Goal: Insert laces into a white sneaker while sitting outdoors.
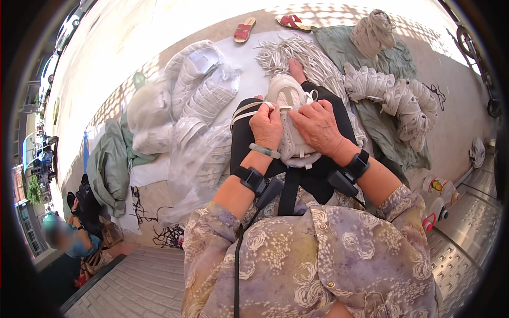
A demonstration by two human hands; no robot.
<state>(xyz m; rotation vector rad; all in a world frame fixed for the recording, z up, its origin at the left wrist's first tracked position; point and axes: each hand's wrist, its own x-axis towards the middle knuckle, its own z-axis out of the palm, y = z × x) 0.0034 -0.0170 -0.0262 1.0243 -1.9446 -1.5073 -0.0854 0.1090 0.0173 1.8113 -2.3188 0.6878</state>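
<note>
A white sneaker [290,139] lies on my lap between my thighs, its toe pointing away from me. My left hand [266,125] is closed at the shoe's left side, pinching a flat white shoelace [245,113] whose length trails left over my dark-trousered thigh. At the lacing opening on the right, my right hand [317,125] has its fingers curled and pressed together. A short stretch of lace runs between the two hands into those fingers, though the fingertips partly hide it. Beyond the right fingertips a small loop of lace [313,96] stands up beside the tongue.
A heap of loose white laces [297,53] lies beyond my feet. Clear plastic bags [193,164] and stacked pale shoes [209,100] are at the left. Bundled shoes [403,100] rest on green cloth [389,140] at the right. Red sandals [244,30] lie ahead; another person [79,238] sits far left.
</note>
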